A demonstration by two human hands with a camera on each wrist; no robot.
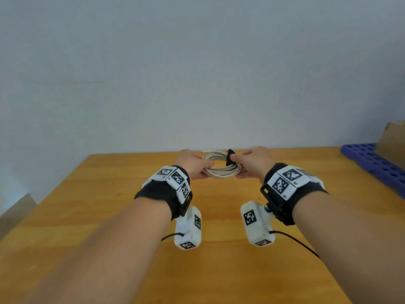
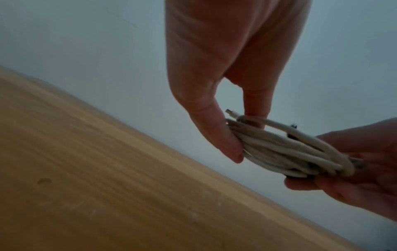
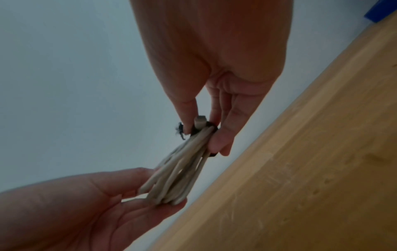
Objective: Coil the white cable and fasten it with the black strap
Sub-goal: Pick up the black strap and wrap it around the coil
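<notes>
Both hands grip the coiled white cable (image 1: 221, 164) above the wooden tabletop (image 1: 109, 216): left hand (image 1: 194, 164) at 9 o'clock, right hand (image 1: 255, 161) at 3 o'clock pinching the black fabric strap (image 1: 230, 156); only the left wrist view shows the cable's metal plug (image 2: 229, 112).

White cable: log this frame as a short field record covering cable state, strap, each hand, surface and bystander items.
cable: white cable coiled in several loops, held above the wooden table
strap: black strap around the coil's right side, tip sticking up
left hand: left hand grips the coil's left side
right hand: right hand pinches the strap and coil
other: blue perforated tray at far right
</notes>
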